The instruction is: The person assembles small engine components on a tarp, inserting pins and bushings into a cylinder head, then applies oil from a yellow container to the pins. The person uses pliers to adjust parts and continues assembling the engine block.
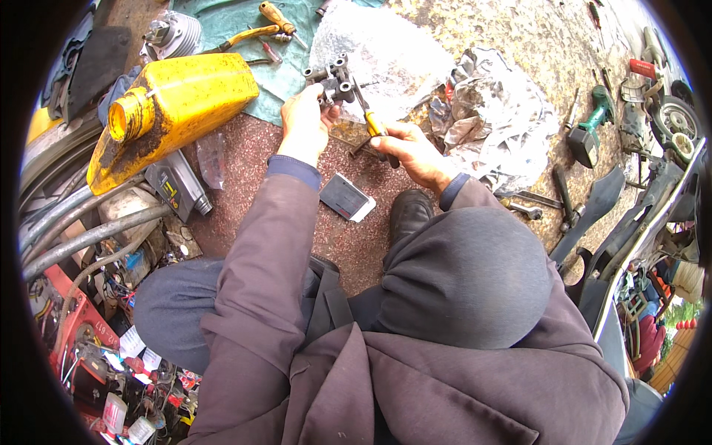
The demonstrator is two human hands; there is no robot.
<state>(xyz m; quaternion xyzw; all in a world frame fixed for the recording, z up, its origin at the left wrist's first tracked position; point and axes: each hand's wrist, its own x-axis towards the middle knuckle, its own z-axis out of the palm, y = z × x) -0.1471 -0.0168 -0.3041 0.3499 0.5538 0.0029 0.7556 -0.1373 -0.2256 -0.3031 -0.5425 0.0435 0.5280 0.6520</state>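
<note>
In my left hand (305, 124) is a small grey cast-metal engine part (337, 83) with several round bosses, held up by fingers closed around its lower side. My right hand (417, 154) grips yellow-and-black-handled pliers (374, 124). Their slim metal end points up and touches or almost touches the part's right side; the exact contact is too small to tell. Below both hands, a flat dark-and-white rectangular object (347, 197) lies on the reddish speckled floor (241, 159).
Left of my hands lies a dirty yellow jug (189, 89), near a grey bottle (178, 185). A finned cylinder (172, 35) and yellow-handled screwdriver (276, 15) rest on green cloth (222, 11). Crumpled plastic (504, 119), a green cordless tool (591, 126) and wrenches (526, 209) lie rightward.
</note>
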